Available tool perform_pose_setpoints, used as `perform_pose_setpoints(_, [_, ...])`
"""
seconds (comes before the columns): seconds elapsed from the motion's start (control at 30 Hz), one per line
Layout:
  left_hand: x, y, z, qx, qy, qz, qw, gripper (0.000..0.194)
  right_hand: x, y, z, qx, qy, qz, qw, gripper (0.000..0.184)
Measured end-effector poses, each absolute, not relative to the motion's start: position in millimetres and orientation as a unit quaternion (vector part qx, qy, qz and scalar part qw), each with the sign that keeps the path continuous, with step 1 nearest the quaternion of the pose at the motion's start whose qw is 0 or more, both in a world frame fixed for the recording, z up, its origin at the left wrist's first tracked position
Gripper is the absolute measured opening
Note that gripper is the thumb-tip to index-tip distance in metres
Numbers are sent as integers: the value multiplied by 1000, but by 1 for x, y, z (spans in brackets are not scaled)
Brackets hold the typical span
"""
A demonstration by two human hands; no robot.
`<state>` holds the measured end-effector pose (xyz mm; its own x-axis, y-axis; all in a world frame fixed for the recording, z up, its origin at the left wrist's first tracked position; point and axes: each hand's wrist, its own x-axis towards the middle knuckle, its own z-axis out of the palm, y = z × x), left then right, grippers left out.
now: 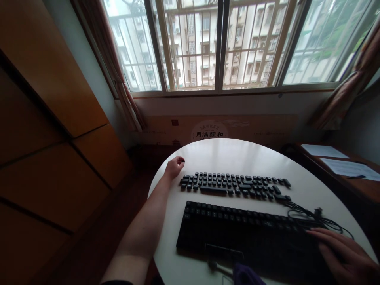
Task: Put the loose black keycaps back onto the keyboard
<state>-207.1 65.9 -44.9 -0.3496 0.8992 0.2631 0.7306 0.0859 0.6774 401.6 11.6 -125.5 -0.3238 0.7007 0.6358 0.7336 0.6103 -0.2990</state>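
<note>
My left hand [174,166] reaches out over the white round table [237,156], its fingers pinched on a small dark keycap just left of the rows of loose black keycaps [234,184]. Those keycaps are laid out in keyboard order across the middle of the table. Nearer to me lies a black keyboard base [246,233] with its keys stripped off. My right hand [346,251] rests flat with fingers spread on the keyboard's right end. A black cable [314,217] trails from the keyboard's right side.
A purple object [246,275] and a small tool [215,267] lie at the table's near edge. Wooden cabinets [53,130] stand at left. A barred window [219,43] is ahead with curtains either side. A side desk with papers [341,162] is at right.
</note>
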Motion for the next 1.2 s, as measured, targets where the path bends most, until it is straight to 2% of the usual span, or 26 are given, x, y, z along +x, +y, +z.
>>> perform_pose_setpoints(0.13, [-197, 49, -20, 538, 727, 424, 50, 26, 393, 7, -109, -430, -816, -36, 384, 30])
perform_pose_setpoints(0.27, [-177, 15, 17, 549, 712, 437, 17, 34, 398, 10, -109, -410, -836, -39, 363, 29])
perform_pose_setpoints(0.37, [-155, -25, 37, 590, 696, 409, 31, 37, 403, 11, -113, -404, -838, -36, 364, 31])
perform_pose_setpoints(0.43, [-139, -56, 41, 644, 678, 348, 67, 35, 402, 9, -113, -419, -831, -22, 366, 33])
perform_pose_setpoints(0.57, [-113, -107, 23, 717, 634, 285, 58, 29, 399, 5, -110, -445, -817, 6, 366, 35])
perform_pose_setpoints(0.73, [-94, -132, -15, 757, 581, 299, 5, 12, 395, 3, -104, -450, -811, 13, 374, 35])
perform_pose_setpoints(0.93, [-80, -128, -36, 763, 561, 320, -39, 17, 389, -1, -94, -433, -816, 5, 382, 32])
perform_pose_setpoints(1.2, [-81, -126, -36, 720, 598, 350, 32, 23, 390, -3, -94, -432, -819, -6, 377, 31])
